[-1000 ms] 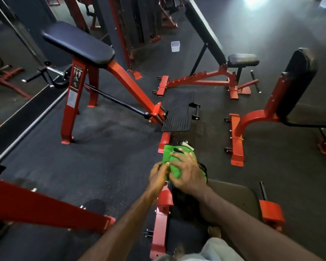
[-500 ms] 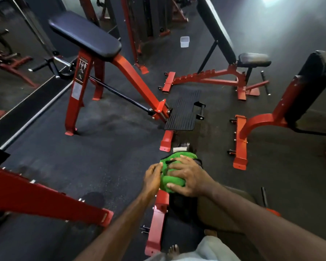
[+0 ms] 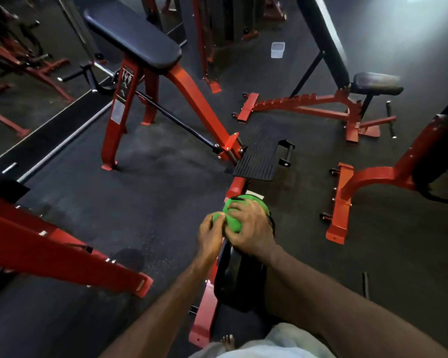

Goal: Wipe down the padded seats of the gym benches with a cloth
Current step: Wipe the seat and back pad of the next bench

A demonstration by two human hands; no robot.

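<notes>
Both hands work a green cloth (image 3: 234, 219) at the far end of the black padded seat (image 3: 239, 277) on a red-framed bench (image 3: 204, 313). The right hand (image 3: 251, 228) lies over the cloth, fingers curled and grasping it; the left hand (image 3: 210, 237) pinches its left edge. A ribbed black footplate (image 3: 256, 161) lies just beyond, on the dark floor (image 3: 150, 192).

cloth (image 3: 234, 215): soft green fabric; seat pad (image 3: 239, 277): glossy black vinyl; frame (image 3: 204, 313): red painted metal; floor (image 3: 166, 192): matt rubber
</notes>
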